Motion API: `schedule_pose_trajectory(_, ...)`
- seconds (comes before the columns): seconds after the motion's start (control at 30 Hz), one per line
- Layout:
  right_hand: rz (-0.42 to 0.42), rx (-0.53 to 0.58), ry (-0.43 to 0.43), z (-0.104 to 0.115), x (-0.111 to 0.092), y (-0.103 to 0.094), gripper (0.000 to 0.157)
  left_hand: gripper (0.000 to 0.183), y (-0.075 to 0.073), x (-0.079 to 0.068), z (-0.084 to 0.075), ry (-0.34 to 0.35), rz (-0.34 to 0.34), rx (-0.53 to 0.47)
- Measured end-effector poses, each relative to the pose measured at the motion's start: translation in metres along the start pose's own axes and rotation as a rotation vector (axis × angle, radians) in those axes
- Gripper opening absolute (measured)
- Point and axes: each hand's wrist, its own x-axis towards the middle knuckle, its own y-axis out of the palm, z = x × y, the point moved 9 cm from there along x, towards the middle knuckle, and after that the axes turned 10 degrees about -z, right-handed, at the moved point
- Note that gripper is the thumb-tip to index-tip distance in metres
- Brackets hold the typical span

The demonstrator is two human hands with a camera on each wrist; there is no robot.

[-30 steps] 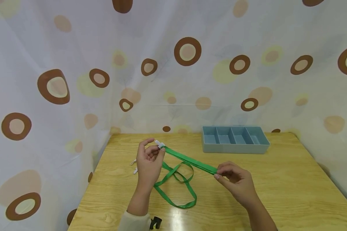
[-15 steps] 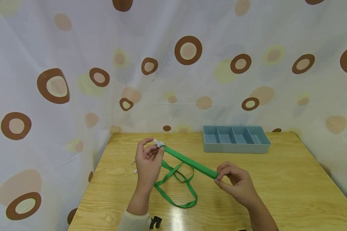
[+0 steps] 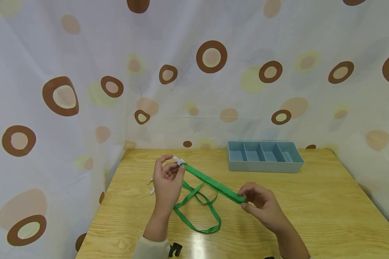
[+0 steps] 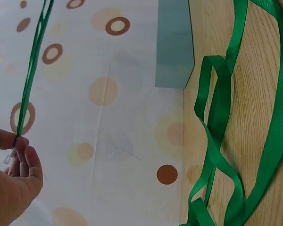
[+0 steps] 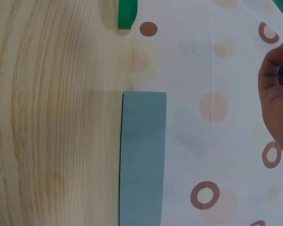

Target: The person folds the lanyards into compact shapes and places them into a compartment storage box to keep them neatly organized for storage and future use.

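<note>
My left hand (image 3: 168,180) pinches a folded green lanyard (image 3: 210,182) beside its white plastic clip (image 3: 179,161), thumb against fingers. The strap runs down to the right, drawn straight in several layers, and my right hand (image 3: 262,205) pinches its other end between thumb and fingertips. In the left wrist view the layered strap rises from the left fingers (image 4: 32,165). Only part of the right hand (image 5: 277,89) shows at the edge of the right wrist view. Below the held strap, another green lanyard (image 3: 197,229) lies in loose loops on the wooden table (image 3: 311,216).
A blue-grey tray (image 3: 265,166) with several compartments stands at the back of the table, right of centre. Small white clips (image 3: 152,190) lie left of the loose lanyard. A patterned curtain (image 3: 194,93) hangs behind and beside the table.
My right hand has lowered slightly, and the held strap's right end has dipped with it. The left hand keeps its pinch near the clip. The lanyard on the table lies as before.
</note>
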Motion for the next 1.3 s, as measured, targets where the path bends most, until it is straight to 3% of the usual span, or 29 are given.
schedule_pose_trajectory(0.17, 0.12, 0.069, -0.001, -0.005, -0.002, 0.011, 0.043, 0.047, -0.001, 0.0, 0.002, -0.001, 0.001, 0.008)
schedule_pose_trajectory(0.4, 0.081, -0.014, 0.118, -0.016, -0.004, 0.01, 0.031, 0.047, -0.004, 0.001, 0.004, -0.003, -0.012, 0.021)
schedule_pose_trajectory(0.6, 0.036, 0.005, 0.032, -0.003, -0.006, 0.003, 0.037, 0.048, -0.008, 0.004, 0.007, -0.019, -0.031, 0.028)
schedule_pose_trajectory(0.77, 0.082, 0.007, -0.053, 0.004, -0.007, 0.005, 0.054, 0.048, -0.003, 0.002, 0.008, -0.027, -0.005, 0.031)
schedule_pose_trajectory(0.97, 0.115, -0.015, -0.135, 0.008, -0.008, 0.008, 0.053, 0.048, -0.001, 0.0, 0.008, -0.023, 0.006, 0.046)
schedule_pose_trajectory(1.3, 0.069, -0.105, -0.031, -0.001, -0.012, 0.005, 0.038, 0.049, 0.0, -0.003, 0.008, -0.036, 0.005, 0.051)
